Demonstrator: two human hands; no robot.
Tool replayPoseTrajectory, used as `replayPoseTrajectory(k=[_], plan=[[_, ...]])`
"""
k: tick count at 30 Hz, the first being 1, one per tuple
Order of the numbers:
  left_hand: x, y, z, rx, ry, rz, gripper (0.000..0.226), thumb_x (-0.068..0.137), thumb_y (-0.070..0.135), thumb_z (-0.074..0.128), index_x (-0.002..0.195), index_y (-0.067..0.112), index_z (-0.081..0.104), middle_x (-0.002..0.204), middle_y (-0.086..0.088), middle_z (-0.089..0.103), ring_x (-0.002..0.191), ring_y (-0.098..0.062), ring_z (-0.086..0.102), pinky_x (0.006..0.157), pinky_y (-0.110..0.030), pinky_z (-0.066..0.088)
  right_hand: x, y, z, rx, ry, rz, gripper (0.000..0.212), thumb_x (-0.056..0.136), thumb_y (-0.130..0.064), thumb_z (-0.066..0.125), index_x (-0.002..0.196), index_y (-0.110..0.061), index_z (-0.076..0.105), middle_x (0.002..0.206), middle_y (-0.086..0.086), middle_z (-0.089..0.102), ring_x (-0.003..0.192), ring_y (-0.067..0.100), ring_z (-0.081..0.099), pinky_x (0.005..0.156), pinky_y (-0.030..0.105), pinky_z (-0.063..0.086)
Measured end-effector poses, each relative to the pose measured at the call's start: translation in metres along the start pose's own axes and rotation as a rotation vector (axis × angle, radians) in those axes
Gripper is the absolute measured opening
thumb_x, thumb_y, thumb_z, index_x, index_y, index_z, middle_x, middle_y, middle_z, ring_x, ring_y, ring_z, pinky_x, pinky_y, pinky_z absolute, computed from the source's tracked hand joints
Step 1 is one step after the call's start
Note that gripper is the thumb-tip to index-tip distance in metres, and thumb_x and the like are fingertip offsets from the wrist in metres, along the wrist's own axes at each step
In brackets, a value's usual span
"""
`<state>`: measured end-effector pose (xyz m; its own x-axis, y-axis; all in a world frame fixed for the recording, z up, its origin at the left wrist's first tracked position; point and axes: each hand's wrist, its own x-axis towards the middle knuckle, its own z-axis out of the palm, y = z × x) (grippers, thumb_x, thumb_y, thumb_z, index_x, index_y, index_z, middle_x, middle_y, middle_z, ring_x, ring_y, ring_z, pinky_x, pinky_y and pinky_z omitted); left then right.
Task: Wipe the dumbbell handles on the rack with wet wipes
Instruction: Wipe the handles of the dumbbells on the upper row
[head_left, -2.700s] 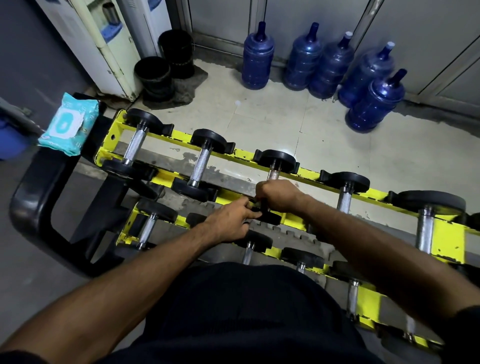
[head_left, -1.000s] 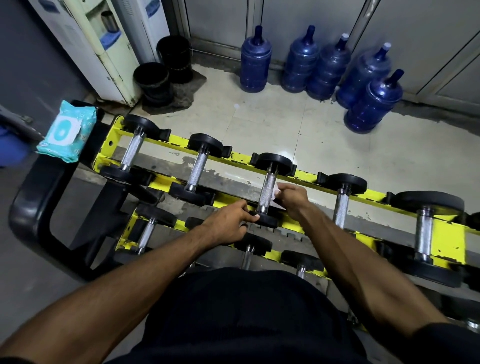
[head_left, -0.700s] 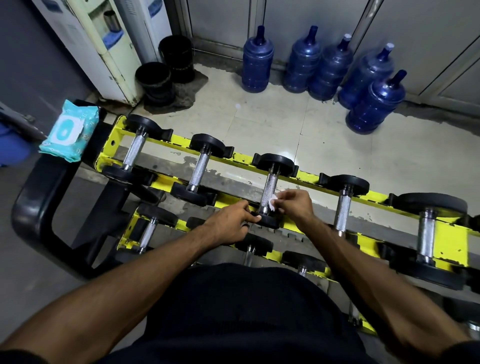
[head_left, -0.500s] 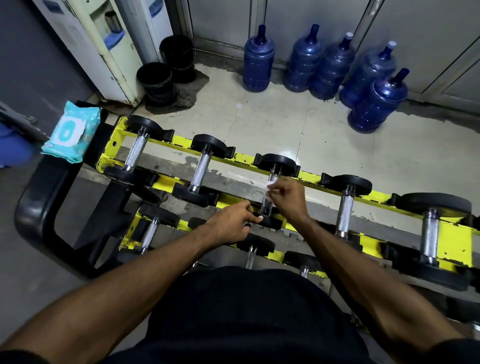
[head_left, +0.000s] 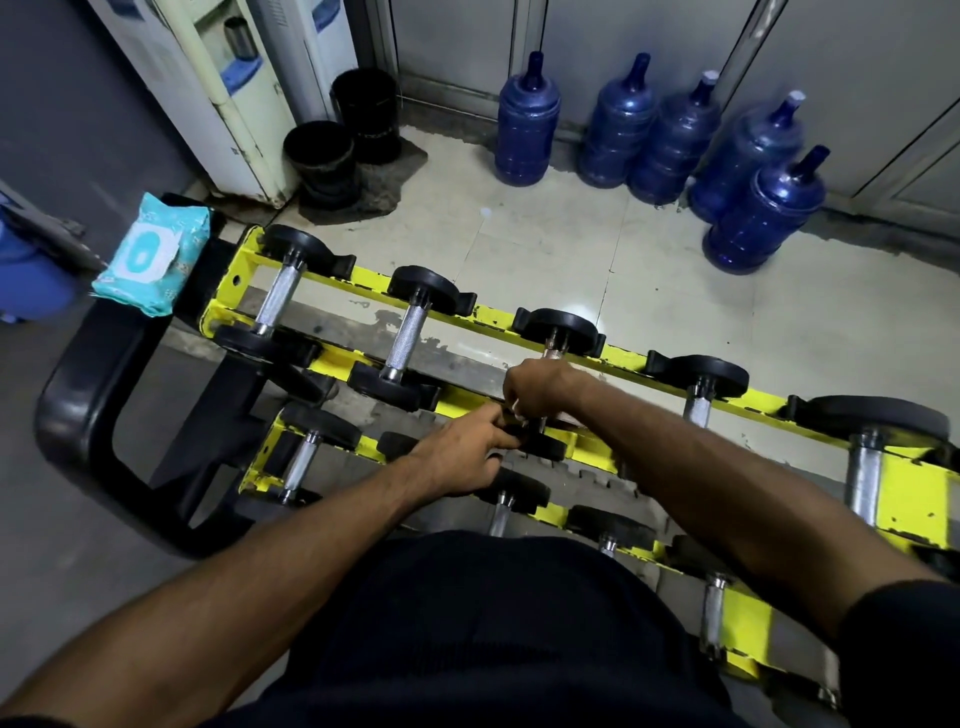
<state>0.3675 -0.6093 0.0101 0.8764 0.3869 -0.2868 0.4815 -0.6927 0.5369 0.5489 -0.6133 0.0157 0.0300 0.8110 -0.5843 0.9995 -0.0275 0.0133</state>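
**Right grip wrapped on the third handle**

We see the yellow rack (head_left: 488, 316) running from upper left to lower right, with dumbbells (head_left: 408, 332) lying across its tiers. The right grip (head_left: 540, 387) is clamped round the handle (head_left: 554, 354) of the third dumbbell (head_left: 560, 328) on the top tier. It covers nearly all of the handle, so only a short bright stub shows by the far head. A scrap of white wipe (head_left: 516, 406) peeps out under the curled fingers, against the handle.

The left grip (head_left: 460, 457) reaches in from the left, its fingers curled on the near head of the same dumbbell, just beside the right grip. We note that the two dumbbells further left on the top tier lie with their handles bare.

The pack (head_left: 148, 254) of wipes lies on a black frame (head_left: 67, 415) at the rack's left end. Blue bottles (head_left: 524, 124) stand on the floor (head_left: 571, 249) by the wall beyond the rack.
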Motion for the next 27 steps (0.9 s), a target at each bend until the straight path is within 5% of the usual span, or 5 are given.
replayPoseTrajectory(k=[6, 10, 15, 21, 27], plan=[[0.0, 0.0, -0.002, 0.007, -0.004, -0.002, 0.042, 0.095, 0.022, 0.057, 0.137, 0.027, 0.06, 0.122, 0.005, 0.046, 0.101, -0.01, 0.05, 0.08, -0.028, 0.047, 0.0, 0.0, -0.008, -0.111, 0.217, 0.149, 0.018, 0.093, -0.013, 0.057, 0.109, -0.017, 0.066, 0.099, 0.005, 0.069, 0.088, 0.027, 0.065, 0.065, 0.032, 0.047], [0.001, -0.002, -0.003, -0.035, -0.013, 0.018, 0.042, 0.094, 0.019, 0.058, 0.134, 0.029, 0.063, 0.129, 0.008, 0.048, 0.11, -0.008, 0.051, 0.09, -0.029, 0.05, -0.007, 0.004, 0.004, -0.006, 0.234, -0.034, 0.015, 0.085, -0.027, 0.072, 0.099, -0.025, 0.075, 0.09, 0.0, 0.072, 0.081, 0.021, 0.065, 0.061, 0.028, 0.046], [0.005, -0.002, -0.003, -0.034, -0.005, 0.014, 0.04, 0.096, 0.021, 0.059, 0.133, 0.034, 0.062, 0.111, 0.007, 0.048, 0.09, -0.006, 0.05, 0.066, -0.02, 0.039, -0.023, 0.031, 0.03, 0.493, 0.583, 0.164, 0.013, 0.081, -0.012, 0.074, 0.093, -0.015, 0.073, 0.094, 0.002, 0.07, 0.087, 0.021, 0.063, 0.069, 0.03, 0.049], [0.01, -0.003, -0.005, -0.028, -0.016, 0.038, 0.037, 0.095, 0.02, 0.061, 0.13, 0.032, 0.065, 0.106, 0.006, 0.048, 0.092, -0.008, 0.051, 0.068, -0.018, 0.04, -0.04, 0.02, 0.068, 0.998, 0.583, 0.243, 0.017, 0.076, -0.007, 0.081, 0.084, -0.015, 0.069, 0.079, -0.002, 0.067, 0.074, 0.015, 0.064, 0.064, 0.033, 0.058], [0.012, -0.003, -0.006, -0.001, -0.025, 0.042, 0.037, 0.095, 0.021, 0.061, 0.131, 0.031, 0.065, 0.105, 0.006, 0.048, 0.091, -0.008, 0.051, 0.074, -0.025, 0.05, -0.01, 0.031, 0.064, 1.658, 0.845, 0.674, 0.018, 0.08, -0.007, 0.079, 0.081, -0.022, 0.069, 0.085, -0.001, 0.071, 0.083, 0.02, 0.07, 0.074, 0.032, 0.06]])
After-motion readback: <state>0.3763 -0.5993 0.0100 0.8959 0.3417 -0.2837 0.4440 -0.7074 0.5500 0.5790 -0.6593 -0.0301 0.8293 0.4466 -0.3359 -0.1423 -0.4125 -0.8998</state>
